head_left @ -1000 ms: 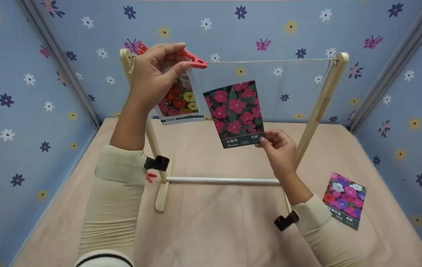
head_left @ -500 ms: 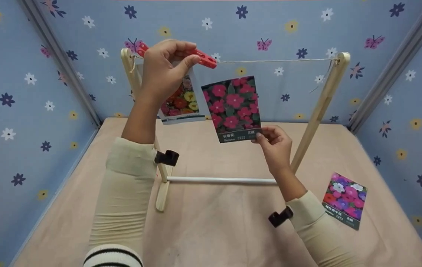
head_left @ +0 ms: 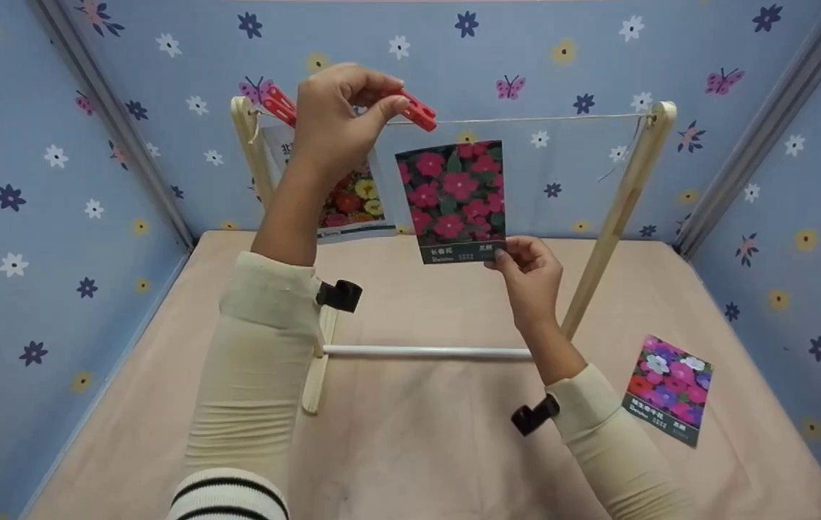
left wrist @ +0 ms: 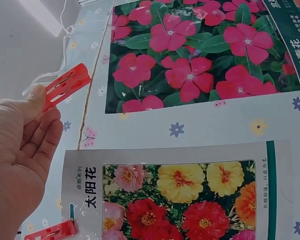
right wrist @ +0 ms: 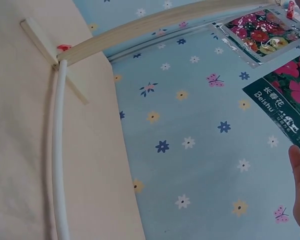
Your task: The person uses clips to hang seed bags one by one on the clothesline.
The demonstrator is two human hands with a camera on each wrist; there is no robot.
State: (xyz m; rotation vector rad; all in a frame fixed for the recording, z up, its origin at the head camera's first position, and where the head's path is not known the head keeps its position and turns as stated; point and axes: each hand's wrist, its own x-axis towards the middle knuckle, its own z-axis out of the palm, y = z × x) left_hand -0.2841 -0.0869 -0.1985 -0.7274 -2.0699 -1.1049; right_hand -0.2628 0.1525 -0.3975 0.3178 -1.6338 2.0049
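Red clothespin [head_left: 416, 112] pinched by left hand [head_left: 338, 119] at string [head_left: 540, 118]. Pink-flower seed packet [head_left: 453, 198] held by bottom corner in right hand [head_left: 529, 278] fingers, just below string. Packet top edge best raised to string, pin squeezed wide before clamping.

"Beishu" on red-flower packet [right wrist: 282, 102]
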